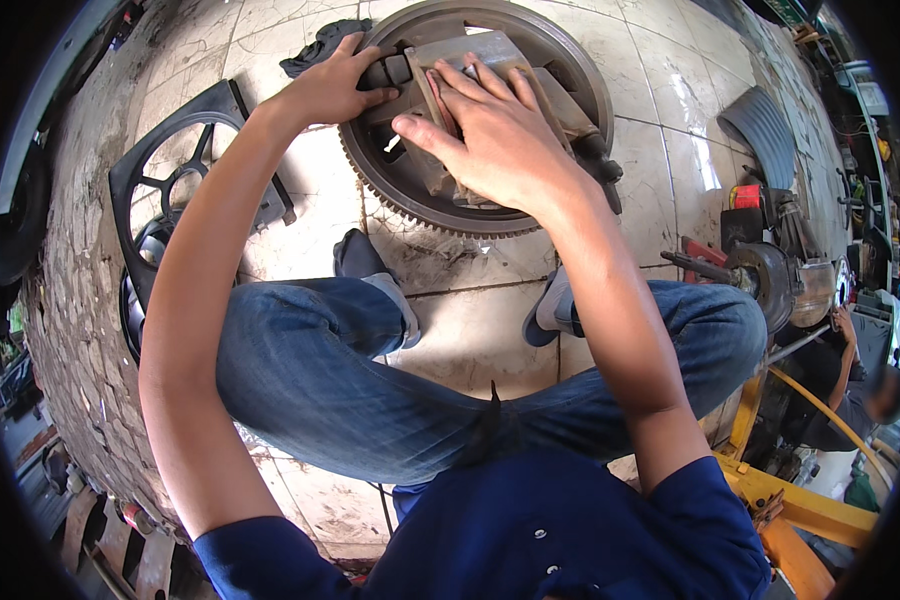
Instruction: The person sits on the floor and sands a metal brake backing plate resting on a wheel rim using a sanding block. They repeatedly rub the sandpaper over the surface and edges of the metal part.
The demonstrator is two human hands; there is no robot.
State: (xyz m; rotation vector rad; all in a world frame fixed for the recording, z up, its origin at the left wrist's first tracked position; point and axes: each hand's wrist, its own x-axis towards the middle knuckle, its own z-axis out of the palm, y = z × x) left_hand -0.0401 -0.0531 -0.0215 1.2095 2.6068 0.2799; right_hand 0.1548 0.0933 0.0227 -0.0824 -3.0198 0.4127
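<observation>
A large toothed flywheel lies flat on the tiled floor in front of my feet. Across it rests a heavy metal part with a flat, grey rectangular plate on top and dark stubby ends. My left hand curls around the dark left end of this part, thumb on the near side. Flat on the plate lies my right hand, fingers stretched and somewhat apart, thumb pointing left. Something reddish shows at the edge of its palm; I cannot make out what it is.
A black fan shroud stands at the left. Behind the flywheel lies a dark rag. To the right are a ribbed grey panel, greasy machine parts and a yellow metal frame. Another person crouches at the far right.
</observation>
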